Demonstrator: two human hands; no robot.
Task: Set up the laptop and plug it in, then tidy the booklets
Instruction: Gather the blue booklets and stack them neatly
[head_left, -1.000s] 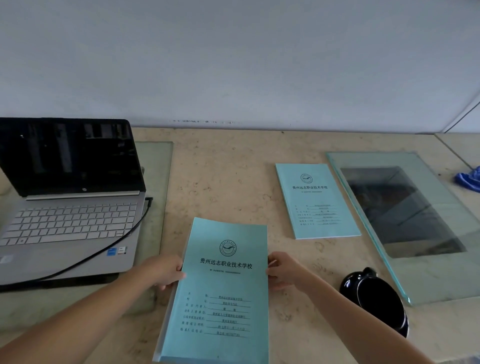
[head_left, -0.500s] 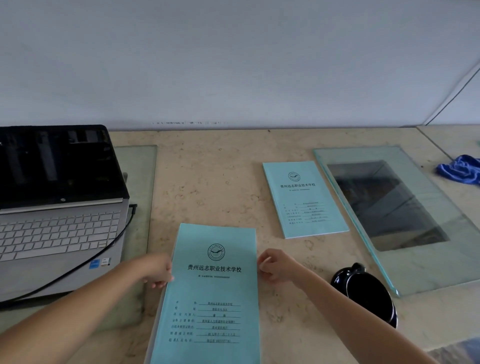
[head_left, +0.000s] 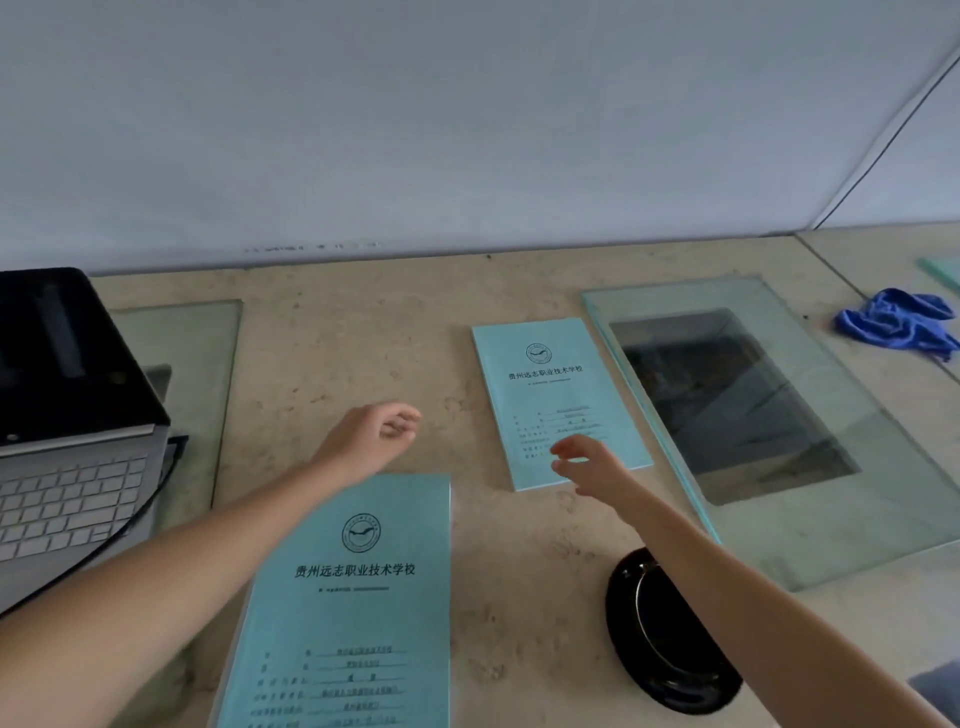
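Observation:
A thick teal booklet (head_left: 353, 613) lies flat on the beige table near me, with nothing holding it. A thinner teal booklet (head_left: 550, 384) lies farther back, beside the right glass pane. My left hand (head_left: 369, 436) hovers over bare table just beyond the near booklet, fingers loosely curled and empty. My right hand (head_left: 587, 462) is stretched out with fingers apart over the near corner of the far booklet. The open silver laptop (head_left: 67, 457) stands at the left, screen dark, with a black cable (head_left: 130, 525) at its right side.
A black mug (head_left: 670, 639) lies on its side under my right forearm. A large glass pane (head_left: 779, 415) covers the table's right part and another glass pane (head_left: 192, 374) lies under the laptop. A blue cloth (head_left: 898, 322) sits far right. The wall runs along the back.
Both hands have let go of the near booklet, which now lies flat, and have moved forward; my right hand has reached over the far booklet. The view has shifted to the right.

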